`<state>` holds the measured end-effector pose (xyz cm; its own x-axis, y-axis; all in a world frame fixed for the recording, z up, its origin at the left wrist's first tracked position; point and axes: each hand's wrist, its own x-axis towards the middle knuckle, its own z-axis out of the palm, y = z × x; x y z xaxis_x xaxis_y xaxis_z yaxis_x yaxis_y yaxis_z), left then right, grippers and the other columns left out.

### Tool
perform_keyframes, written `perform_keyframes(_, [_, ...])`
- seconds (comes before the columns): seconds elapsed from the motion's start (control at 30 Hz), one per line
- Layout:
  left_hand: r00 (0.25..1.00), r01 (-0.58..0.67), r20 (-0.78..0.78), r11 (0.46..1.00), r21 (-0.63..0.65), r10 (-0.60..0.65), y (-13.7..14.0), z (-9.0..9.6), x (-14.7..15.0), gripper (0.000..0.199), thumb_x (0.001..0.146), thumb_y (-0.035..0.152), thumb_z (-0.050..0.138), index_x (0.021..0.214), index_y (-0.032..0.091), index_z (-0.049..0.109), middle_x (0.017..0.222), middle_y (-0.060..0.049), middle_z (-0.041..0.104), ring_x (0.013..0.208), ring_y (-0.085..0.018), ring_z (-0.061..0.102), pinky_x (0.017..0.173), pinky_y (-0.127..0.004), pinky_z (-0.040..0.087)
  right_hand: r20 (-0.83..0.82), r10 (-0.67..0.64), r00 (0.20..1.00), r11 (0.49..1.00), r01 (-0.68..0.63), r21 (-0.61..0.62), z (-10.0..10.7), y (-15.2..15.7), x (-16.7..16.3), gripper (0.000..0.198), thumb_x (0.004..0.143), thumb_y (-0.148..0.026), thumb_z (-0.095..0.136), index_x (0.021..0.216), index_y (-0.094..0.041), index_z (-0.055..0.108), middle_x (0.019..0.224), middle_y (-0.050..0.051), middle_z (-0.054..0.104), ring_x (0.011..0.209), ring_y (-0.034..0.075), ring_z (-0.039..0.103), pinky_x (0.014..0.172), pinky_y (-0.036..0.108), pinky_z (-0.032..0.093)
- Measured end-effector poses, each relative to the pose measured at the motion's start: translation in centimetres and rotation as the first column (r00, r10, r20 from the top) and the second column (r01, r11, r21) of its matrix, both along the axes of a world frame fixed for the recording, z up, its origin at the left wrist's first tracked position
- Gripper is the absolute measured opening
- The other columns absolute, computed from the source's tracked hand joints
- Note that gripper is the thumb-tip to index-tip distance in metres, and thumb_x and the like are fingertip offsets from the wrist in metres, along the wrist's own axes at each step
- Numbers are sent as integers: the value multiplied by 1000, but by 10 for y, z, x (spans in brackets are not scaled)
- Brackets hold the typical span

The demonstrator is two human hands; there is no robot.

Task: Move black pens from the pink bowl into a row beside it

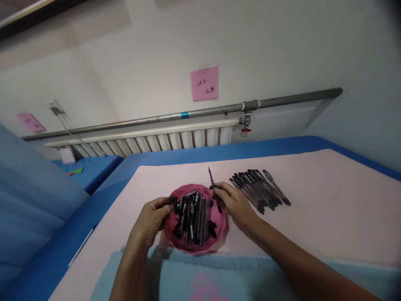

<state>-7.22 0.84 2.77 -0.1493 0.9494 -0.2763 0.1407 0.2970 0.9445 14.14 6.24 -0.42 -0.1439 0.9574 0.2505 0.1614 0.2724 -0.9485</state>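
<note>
A pink scalloped basket (223,228) sits between my hands, holding several clear pen barrels (204,220) and small black pen parts (212,229). At its left rim, my left hand (148,221) pinches a small black piece (173,202) that looks like a pen cap. My right hand (236,204), closed at the right rim, grips a pen (211,175) with its bare tip pointing up and away. Its lower end is partly hidden by my fingers. Just right of that hand, several capped black pens (255,188) lie side by side in a slanted row.
Pink paper (313,209) covers the blue table (225,149). A light blue cloth (238,271) lies along the near edge. Behind the table are a white radiator (175,140), a metal pipe (213,112) and a red valve handle (246,130). Blue fabric (28,200) hangs at left.
</note>
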Motion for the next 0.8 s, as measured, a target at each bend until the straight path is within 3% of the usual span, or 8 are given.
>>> perform_keyframes(0.1, [958,-47,285,998,36,35,1,1,0,26,59,23,62,82,12,62,44,8,41,37,-2,28,36,-15,14,94,175,980,978,-184,96,12,-16,-7,19,79,-27,47,86,-23,64,78,0,65,72,16,57,66,27,42])
perform_keyframes(0.2, [918,-93,394,992,86,52,5,-3,1,29,55,20,65,81,10,62,51,5,47,40,-1,32,35,-15,14,208,333,920,927,-359,104,16,-31,-17,19,80,-23,47,86,-24,64,77,0,66,70,17,58,65,28,43])
perform_keyframes(0.4, [948,-163,288,984,66,137,8,-9,-1,28,57,22,63,83,11,62,53,4,52,43,-3,39,38,-15,21,211,229,950,962,-254,104,14,-31,-19,16,80,-24,47,84,-22,63,77,1,66,70,17,59,65,29,43])
perform_keyframes(0.5, [988,-131,98,985,113,120,9,-13,-1,26,61,24,60,83,12,62,58,2,56,47,-6,44,44,-18,31,207,201,957,972,-222,83,14,-25,-14,17,80,-26,47,83,-21,63,74,1,66,68,17,59,64,28,43])
perform_keyframes(0.6, [979,-10,-200,988,157,41,9,-15,5,21,65,26,55,80,13,62,62,0,58,53,-10,49,50,-22,36,221,220,950,966,-244,89,11,-23,-13,16,79,-26,48,82,-22,63,76,1,66,69,16,59,66,28,43])
perform_keyframes(0.67, [924,141,-377,975,174,-67,7,-15,12,18,66,21,52,79,15,63,68,-1,60,62,-12,52,57,-24,40,235,225,946,964,-251,89,9,-22,-13,16,79,-26,48,83,-21,63,77,1,66,71,16,59,67,27,44])
perform_keyframes(0.73, [829,348,-518,919,187,-209,4,-13,19,20,64,14,51,79,17,64,77,-2,60,73,-14,54,67,-26,40,246,219,944,965,-247,86,7,-21,-13,17,80,-25,47,84,-20,62,78,1,66,72,16,59,67,27,44])
perform_keyframes(0.8, [709,552,-601,821,148,-368,1,-11,25,21,61,11,53,77,19,64,83,-1,59,80,-14,53,71,-25,40,253,210,945,967,-238,88,6,-20,-13,17,80,-24,46,85,-19,62,79,1,65,73,16,59,67,26,45])
